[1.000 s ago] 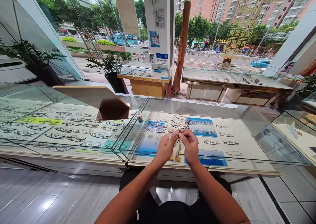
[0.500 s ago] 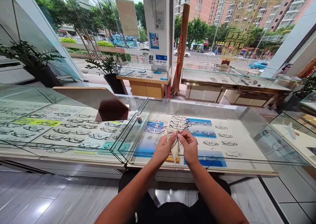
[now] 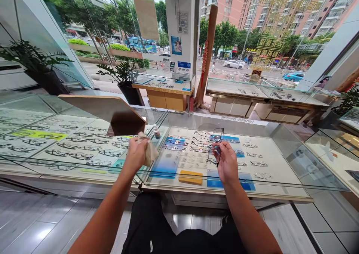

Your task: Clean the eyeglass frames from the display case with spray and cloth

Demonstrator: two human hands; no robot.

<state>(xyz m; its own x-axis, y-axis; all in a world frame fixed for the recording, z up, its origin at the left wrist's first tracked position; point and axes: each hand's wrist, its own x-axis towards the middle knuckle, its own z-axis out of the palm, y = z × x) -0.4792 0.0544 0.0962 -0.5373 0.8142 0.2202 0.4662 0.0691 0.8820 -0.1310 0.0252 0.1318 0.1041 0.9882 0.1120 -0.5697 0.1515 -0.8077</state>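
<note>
My left hand (image 3: 137, 151) is closed on a crumpled beige cloth (image 3: 150, 154), held above the glass display counter on the left. Behind the cloth stands a small white-capped bottle (image 3: 156, 132). My right hand (image 3: 227, 161) grips a pair of dark thin-framed eyeglasses (image 3: 215, 146) by finger and thumb, raised over the counter with the frame turned on its side. Under the glass between my hands lie rows of eyeglasses (image 3: 175, 142) and a yellow case (image 3: 190, 177).
A wooden-edged mirror or board (image 3: 106, 112) stands tilted on the left counter. The glass counter edge (image 3: 241, 183) runs in front of me. Beyond are potted plants (image 3: 127, 86), a tree trunk post (image 3: 206, 59) and further display cases (image 3: 238, 87).
My hands have moved apart. The left went leftward with the cloth, away from the eyeglasses; the right moved slightly right, still holding the eyeglasses. The yellow case now shows fully.
</note>
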